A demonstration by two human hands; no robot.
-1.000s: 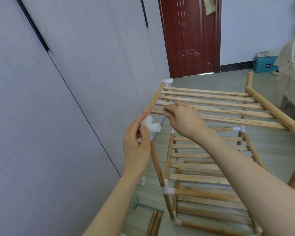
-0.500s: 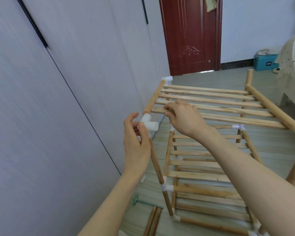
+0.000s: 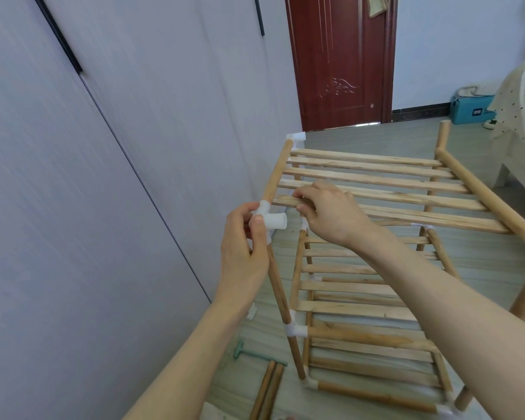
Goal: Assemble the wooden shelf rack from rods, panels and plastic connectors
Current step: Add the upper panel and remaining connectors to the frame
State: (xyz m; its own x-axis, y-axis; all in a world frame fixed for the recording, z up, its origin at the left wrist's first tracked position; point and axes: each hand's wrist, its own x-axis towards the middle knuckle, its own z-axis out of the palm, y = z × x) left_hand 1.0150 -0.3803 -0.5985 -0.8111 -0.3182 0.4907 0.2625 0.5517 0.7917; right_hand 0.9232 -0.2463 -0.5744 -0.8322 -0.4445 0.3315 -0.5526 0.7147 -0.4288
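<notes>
A half-built wooden shelf rack stands on the floor with several slatted tiers. Its top slatted panel [image 3: 376,180] lies tilted across the upper posts. My left hand [image 3: 243,253] pinches a white plastic connector [image 3: 270,219] that sits on top of the near-left upright rod [image 3: 281,298], right at the near end of the panel's left side rod [image 3: 276,174]. My right hand [image 3: 331,216] grips the nearest slat of the top panel close to that corner. Another white connector [image 3: 296,137] caps the far-left corner.
A grey wardrobe wall [image 3: 103,177] runs close along the left. Two loose rods [image 3: 267,392] and a green tool [image 3: 249,353] lie on the floor beside the rack. A red door [image 3: 340,62] stands behind, a teal box [image 3: 467,109] and a bed [image 3: 522,116] at right.
The white connector in my left hand has come up against the end of the panel's left side rod. My right hand has kept its grip on the nearest slat.
</notes>
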